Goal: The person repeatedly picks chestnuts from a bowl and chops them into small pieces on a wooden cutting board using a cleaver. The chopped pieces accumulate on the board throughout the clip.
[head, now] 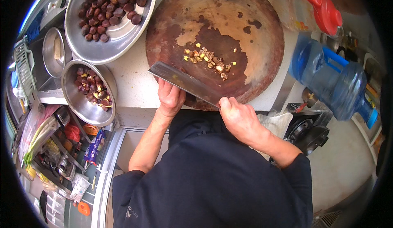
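Note:
My right hand (240, 117) grips the handle end of a cleaver (184, 82). The broad steel blade slants up to the left over the near edge of a round wooden chopping block (261, 53). At the blade's far end is my left hand (170, 98); its fingertips are hidden behind the steel, so I cannot tell what they hold. Beyond the blade lie yellow and brown chestnut scraps (212, 61) on a dark wet patch. Whole brown chestnuts (115, 3) fill part of a large metal basin (92, 51). A smaller metal bowl (78, 105) holds chestnuts showing yellow flesh (93, 88).
A blue water jug (330, 74) lies on its side at the right, below a clear plastic jug with a red handle (325, 9). Another metal bowl (52, 53) sits at the far left. Lower left, a shelf holds green onions (40, 139) and packages. Black pans (307, 139) are at right.

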`<state>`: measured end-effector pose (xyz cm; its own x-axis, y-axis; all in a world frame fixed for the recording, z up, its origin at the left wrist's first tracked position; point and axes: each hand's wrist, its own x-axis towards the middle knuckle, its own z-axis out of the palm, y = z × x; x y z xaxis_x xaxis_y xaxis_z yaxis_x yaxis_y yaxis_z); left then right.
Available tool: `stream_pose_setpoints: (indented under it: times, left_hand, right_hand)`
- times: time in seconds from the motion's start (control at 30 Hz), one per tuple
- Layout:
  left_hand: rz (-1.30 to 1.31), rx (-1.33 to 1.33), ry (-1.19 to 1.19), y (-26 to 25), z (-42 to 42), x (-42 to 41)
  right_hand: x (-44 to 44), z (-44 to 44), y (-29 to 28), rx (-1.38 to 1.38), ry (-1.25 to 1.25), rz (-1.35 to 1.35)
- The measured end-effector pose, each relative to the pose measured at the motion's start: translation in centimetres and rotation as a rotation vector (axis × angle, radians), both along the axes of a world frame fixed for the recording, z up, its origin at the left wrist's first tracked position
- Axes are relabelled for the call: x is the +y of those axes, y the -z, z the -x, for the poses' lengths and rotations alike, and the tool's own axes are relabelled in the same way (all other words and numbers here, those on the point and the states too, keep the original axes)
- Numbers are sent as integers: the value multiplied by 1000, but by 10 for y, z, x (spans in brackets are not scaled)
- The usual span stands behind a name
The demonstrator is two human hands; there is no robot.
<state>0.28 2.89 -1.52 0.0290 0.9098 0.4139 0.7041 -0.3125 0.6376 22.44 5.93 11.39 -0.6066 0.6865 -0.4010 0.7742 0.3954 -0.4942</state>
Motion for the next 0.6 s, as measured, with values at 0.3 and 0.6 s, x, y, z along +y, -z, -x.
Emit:
stream_pose_setpoints:
  times: [0.3,0.6]
  left_hand:
    - [23,-11,-22,-5,-3,0]
    - [-29,-5,-65,-9,-3,10]
  right_hand:
    - [3,4,0,-15,9,58]
    - [12,6,10,-6,-36,-24]
